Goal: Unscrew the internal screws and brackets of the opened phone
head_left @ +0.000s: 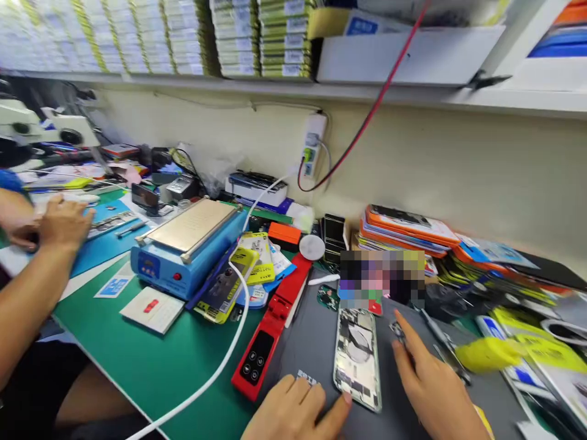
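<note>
An opened phone housing with its inner parts exposed lies upright in my view on the grey mat. My left hand is at its lower left corner, fingers loosely bent and apart from the thumb, whose tip touches the bottom edge. To the right of the housing, my right hand has a small silver-and-dark part between its index finger and thumb; its exact kind is too small to tell. A small green circuit board and a white stick-shaped tool lie beyond the housing.
Left of the mat are a red folding device, a white cable and a blue heating plate. Tweezers and a yellow object lie right. A co-worker's hand works at far left. Stacked packages stand behind.
</note>
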Demonstrator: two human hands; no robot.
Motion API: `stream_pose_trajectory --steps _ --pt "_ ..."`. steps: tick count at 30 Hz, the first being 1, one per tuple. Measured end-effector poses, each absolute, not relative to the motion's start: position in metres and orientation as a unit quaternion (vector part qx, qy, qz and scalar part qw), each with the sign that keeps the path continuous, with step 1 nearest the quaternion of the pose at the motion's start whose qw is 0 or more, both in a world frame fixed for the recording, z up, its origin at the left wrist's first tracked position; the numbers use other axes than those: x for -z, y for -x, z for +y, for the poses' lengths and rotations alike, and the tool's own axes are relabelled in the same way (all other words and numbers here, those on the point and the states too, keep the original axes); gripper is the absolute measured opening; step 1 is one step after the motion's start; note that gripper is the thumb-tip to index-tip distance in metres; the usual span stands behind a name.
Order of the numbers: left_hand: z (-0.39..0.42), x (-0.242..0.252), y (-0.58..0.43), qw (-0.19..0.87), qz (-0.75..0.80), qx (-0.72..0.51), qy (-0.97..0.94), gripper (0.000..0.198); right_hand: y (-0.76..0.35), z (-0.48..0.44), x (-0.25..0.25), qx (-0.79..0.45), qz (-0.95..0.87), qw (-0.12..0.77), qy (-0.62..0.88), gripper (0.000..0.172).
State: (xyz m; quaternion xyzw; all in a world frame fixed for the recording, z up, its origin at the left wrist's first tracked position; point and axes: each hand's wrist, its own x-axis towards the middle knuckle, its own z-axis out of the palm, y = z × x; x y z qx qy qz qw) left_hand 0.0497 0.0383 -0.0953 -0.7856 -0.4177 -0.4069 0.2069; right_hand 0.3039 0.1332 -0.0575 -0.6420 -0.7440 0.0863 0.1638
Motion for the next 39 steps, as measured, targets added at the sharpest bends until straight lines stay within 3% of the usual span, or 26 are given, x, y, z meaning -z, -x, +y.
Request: stream_pose_trajectory --steps 4,9,15,20,29,34,39 --pt "0.026 0.091 -0.039 0.138 -0.414 0.354 0.828 0.039 -0.291 0.121 0.051 -0.087 -0.729 0.168 0.658 0.078" --pt "0.016 0.086 -0.034 0.066 -0.424 0.274 0.86 0.045 -0.287 0.113 0.044 -0.09 -0.743 0.209 0.63 0.059" --pt "0.011 0.073 -0.033 0.024 -0.439 0.272 0.856 0.046 -0.283 0.08 0.03 -0.067 -0.757 0.338 0.555 0.028" --pt "0.011 0.074 -0.029 -0.006 -0.488 0.335 0.806 0.052 -0.286 0.044 0.054 -0.045 -0.778 0.418 0.467 0.022" --pt "0.011 0.071 -0.031 0.024 -0.474 0.228 0.85 0.043 -0.293 0.05 0.06 -0.042 -0.804 0.408 0.431 0.041" --pt "0.013 0.072 -0.031 0.025 -0.474 0.217 0.853 0.042 -0.291 0.063 0.055 -0.048 -0.827 0.394 0.398 0.041" --pt "0.014 0.076 -0.031 0.027 -0.475 0.23 0.849 0.048 -0.264 0.075 0.049 -0.182 -0.781 0.461 0.38 0.053"
